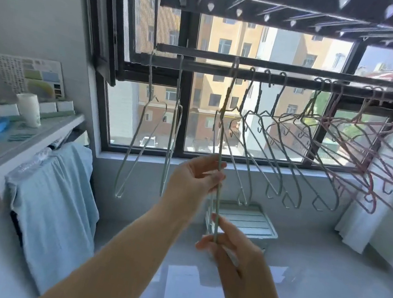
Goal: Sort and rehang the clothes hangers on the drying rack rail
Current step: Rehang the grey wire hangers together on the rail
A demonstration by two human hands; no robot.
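Window point(245, 120) backdrop, bright daylight; glossy floor point(323, 280) below. Rail point(300, 82) runs across high up, loaded with wire hangers.

Held hanger point(226, 97): pale green, seen edge-on, hook up at the rail (seated or not: cannot tell). Left hand point(196, 176) pinches its wire partway down, thumb and fingers closed on it. Right hand point(231, 252) holds the bottom end, fingers curled round it.

Handling, judged: thin coated wire, light, springy rather than stiff, and likely to twist if held at one end only. Smooth coating could slip in a loose pinch. Not fragile. Best hold looks like the neck just under the hook, for steering the hook onto the rail.

Around:
- Two green hangers point(150, 79) hang apart to the left.
- Grey hangers point(275, 102) crowd just right of the held one, shoulders overlapping.
- Pink hangers point(364, 106) sit farther right, also overlapping.
- Towel point(58, 192) drapes below the worktop point(41, 132) at left; cup point(29, 107) stands on it.
- Slatted stool point(243, 218) stands on the floor, well below.

Obstruction: the grey cluster. Its small end hooks could snag the held wire.
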